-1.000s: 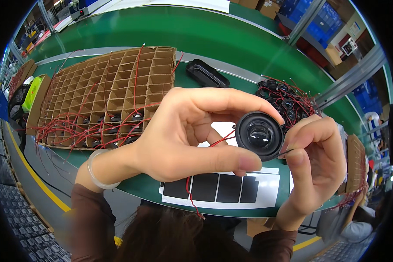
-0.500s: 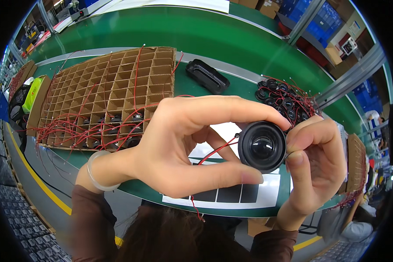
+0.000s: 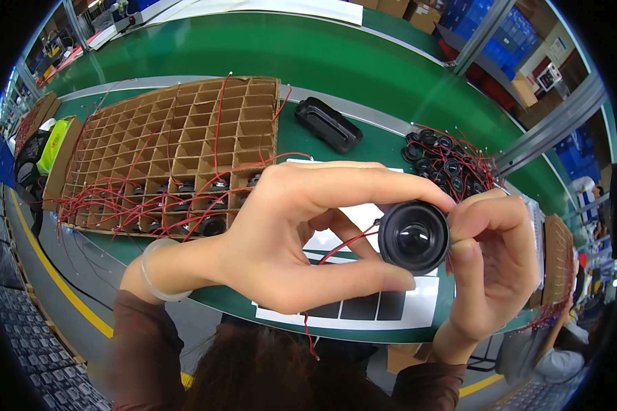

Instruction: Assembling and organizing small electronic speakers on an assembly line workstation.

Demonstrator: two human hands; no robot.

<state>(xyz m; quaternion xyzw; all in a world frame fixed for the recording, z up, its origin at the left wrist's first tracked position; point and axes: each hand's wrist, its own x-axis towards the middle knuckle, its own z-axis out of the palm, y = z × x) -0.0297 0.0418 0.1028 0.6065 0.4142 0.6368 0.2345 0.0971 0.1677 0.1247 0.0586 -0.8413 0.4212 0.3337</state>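
Observation:
A small round black speaker (image 3: pixel 414 237) with a shiny domed centre is held up over the bench. My left hand (image 3: pixel 275 236) grips it by the rim between thumb and forefinger, face up toward me. A red wire (image 3: pixel 349 247) runs from its left edge back into my left palm, and a wire end dangles below that hand. At the speaker's right edge, my right hand (image 3: pixel 495 257) has thumb and forefinger pinched together, touching the rim. Whatever sits between those fingertips is too small to make out.
A cardboard divider box (image 3: pixel 185 137) stands left, its near cells holding wired speakers. Beyond my hands lie a black plastic case (image 3: pixel 328 125) and a heap of wired speakers (image 3: pixel 445 161). A white sheet with dark squares (image 3: pixel 418 305) lies underneath. A green conveyor (image 3: pixel 267 48) runs behind.
Both hands and the speaker have shifted slightly down in the picture, the speaker a touch to the right. The grip on it is the same.

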